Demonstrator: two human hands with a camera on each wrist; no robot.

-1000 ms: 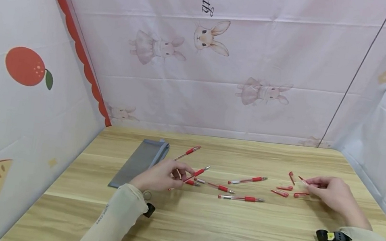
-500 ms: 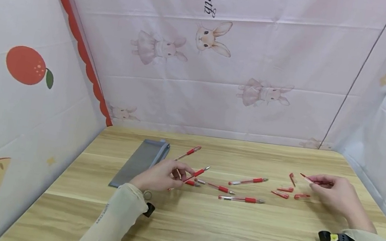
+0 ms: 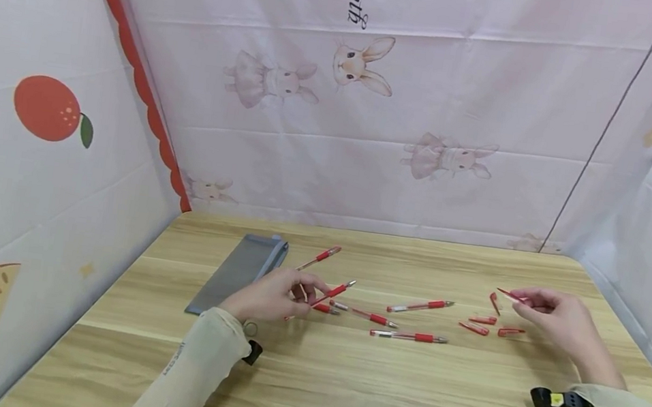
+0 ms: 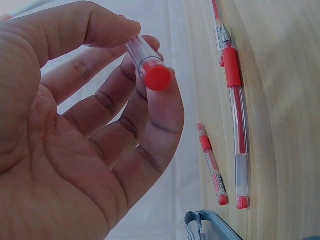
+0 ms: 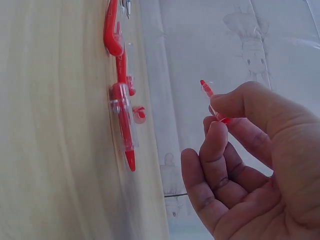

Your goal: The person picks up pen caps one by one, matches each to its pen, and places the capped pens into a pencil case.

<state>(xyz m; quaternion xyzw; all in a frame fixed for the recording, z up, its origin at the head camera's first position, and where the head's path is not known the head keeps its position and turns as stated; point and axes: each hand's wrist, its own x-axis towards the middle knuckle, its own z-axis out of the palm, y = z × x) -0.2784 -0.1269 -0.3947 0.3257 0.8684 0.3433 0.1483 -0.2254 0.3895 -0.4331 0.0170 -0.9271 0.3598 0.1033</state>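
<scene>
In the head view my left hand (image 3: 273, 297) pinches a red gel pen (image 3: 337, 291) between thumb and fingers, its metal tip pointing up and right. The left wrist view shows the red end plug of that pen (image 4: 157, 76) facing the camera. On the right, my right hand (image 3: 557, 323) holds a small red pen cap (image 3: 508, 295) at its fingertips, over the table. Several loose red caps (image 3: 474, 328) lie just left of and below that hand. Uncapped pens (image 3: 420, 306) are spread between the hands, one (image 3: 324, 308) partly behind the left fingers.
A grey mesh zip pouch (image 3: 223, 276) lies flat beyond the left forearm, with another pen (image 3: 319, 257) near its zip edge. Printed cloth walls (image 3: 365, 188) enclose the wooden table (image 3: 386, 404) at the back and sides.
My right hand shifted slightly right, then back left with the cap, which now stands closer over the loose caps. The left hand keeps its hold on the pen, nearly still.
</scene>
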